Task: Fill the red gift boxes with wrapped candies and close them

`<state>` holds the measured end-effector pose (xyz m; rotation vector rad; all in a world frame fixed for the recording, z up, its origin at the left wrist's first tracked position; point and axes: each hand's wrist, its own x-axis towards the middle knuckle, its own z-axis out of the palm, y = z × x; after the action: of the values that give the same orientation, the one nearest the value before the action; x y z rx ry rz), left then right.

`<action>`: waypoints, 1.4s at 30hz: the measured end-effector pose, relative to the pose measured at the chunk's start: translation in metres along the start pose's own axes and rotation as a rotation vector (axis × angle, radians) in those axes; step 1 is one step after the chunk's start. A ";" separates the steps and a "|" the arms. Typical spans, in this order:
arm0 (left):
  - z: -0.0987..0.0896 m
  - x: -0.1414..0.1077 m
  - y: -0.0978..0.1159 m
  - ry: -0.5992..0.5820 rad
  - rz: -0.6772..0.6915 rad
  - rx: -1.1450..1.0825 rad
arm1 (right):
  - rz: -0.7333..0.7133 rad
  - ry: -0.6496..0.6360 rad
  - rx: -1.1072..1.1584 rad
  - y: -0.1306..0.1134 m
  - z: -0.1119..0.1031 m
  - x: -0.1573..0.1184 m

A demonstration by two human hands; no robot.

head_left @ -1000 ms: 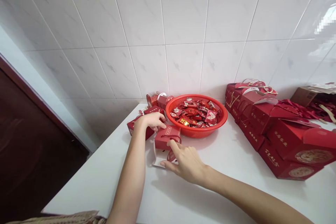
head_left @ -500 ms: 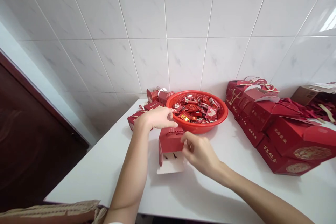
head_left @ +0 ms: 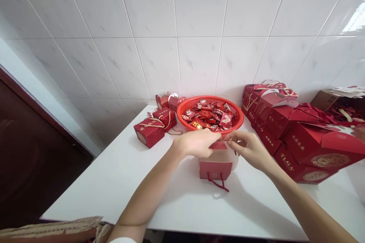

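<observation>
A small red gift box [head_left: 216, 169] stands with its lid flaps apart on the white table, its pale inside showing. From its near flap hangs a dark red twisted cord [head_left: 218, 185]. My left hand [head_left: 196, 143] is closed on the box's far flap, its fingertips partly hidden. My right hand [head_left: 248, 148] pinches just beside it at the same flap; a short dark strand shows under its fingers, but what it grips is hidden. Right behind both hands is a red plastic basket [head_left: 182, 115] full of red-wrapped sweets [head_left: 212, 115].
Several red boxes with gold cords [head_left: 149, 133] sit left of the basket. A stack of larger red boxes [head_left: 302, 152] takes up the right side. An open brown carton [head_left: 323, 100] is at the far right. A tiled wall [head_left: 199, 60] bounds the table [head_left: 119, 182] behind.
The gift box has been turned and now sits farther right, with a corded flap facing me. Both hands have moved right and come close together at its far side.
</observation>
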<state>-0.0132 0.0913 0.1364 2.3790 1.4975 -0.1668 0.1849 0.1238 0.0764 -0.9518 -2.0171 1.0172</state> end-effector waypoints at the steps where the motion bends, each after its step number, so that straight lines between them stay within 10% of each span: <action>1: -0.001 0.002 -0.003 0.011 0.013 -0.035 | -0.013 -0.009 -0.016 0.005 -0.001 -0.001; 12: -0.001 0.021 -0.025 0.143 -0.026 -0.248 | -0.228 -0.178 -0.231 0.021 0.002 -0.027; 19: -0.001 0.019 -0.021 0.166 0.009 -0.243 | -0.082 -0.153 -0.153 0.012 0.012 -0.038; 29: -0.008 -0.009 -0.019 -0.131 -0.003 -0.151 | 0.288 -0.058 0.196 0.010 0.016 -0.059; 42: 0.000 0.015 -0.023 0.017 0.204 -0.227 | -0.045 -0.102 0.074 0.013 -0.004 -0.056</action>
<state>-0.0270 0.1133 0.1273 2.3326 1.1997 0.0681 0.2200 0.0840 0.0539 -0.8270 -2.0591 1.1274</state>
